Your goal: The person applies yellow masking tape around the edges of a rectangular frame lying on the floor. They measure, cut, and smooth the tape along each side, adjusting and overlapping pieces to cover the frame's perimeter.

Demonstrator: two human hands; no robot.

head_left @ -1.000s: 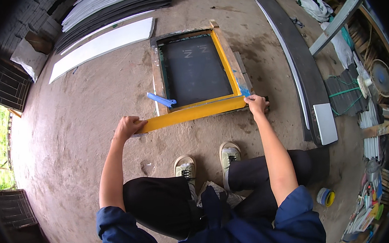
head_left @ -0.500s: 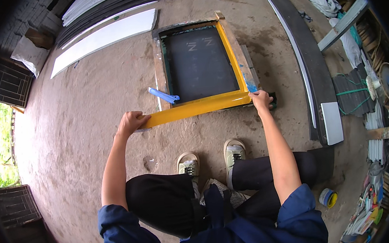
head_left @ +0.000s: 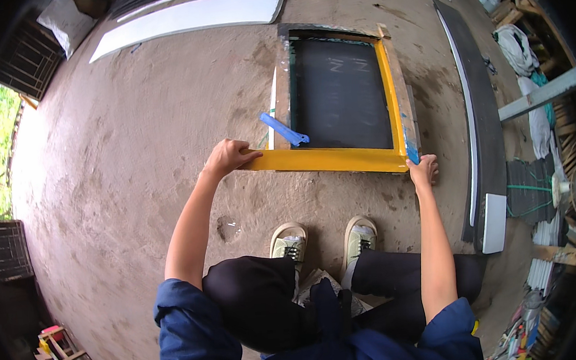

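Note:
A wide strip of yellow tape (head_left: 327, 160) is stretched along the near side of a wooden frame (head_left: 283, 85), which lies on the floor with a dark screen panel (head_left: 343, 101) inside it. My left hand (head_left: 229, 157) pinches the strip's left end, out past the frame's near left corner. At the near right corner, my right hand (head_left: 424, 170) has its thumb and fingers closed on the strip's other end. Another yellow tape band (head_left: 389, 94) runs up the frame's right side. Across the left bar rests a narrow blue object (head_left: 284, 129) whose kind I cannot make out.
Long white board (head_left: 188, 24) lies beyond on the left. Along the right runs a dark long panel (head_left: 476, 118), with a small white piece (head_left: 495, 223) on its near end. A metal bar (head_left: 542, 94) and stacked goods stand at far right. My shoes (head_left: 359, 242) are close below the frame.
My left hand has brought its tape end up toward the frame, so the strip runs more level along the near bar. My right hand stays at the corner. The whole view has shifted.

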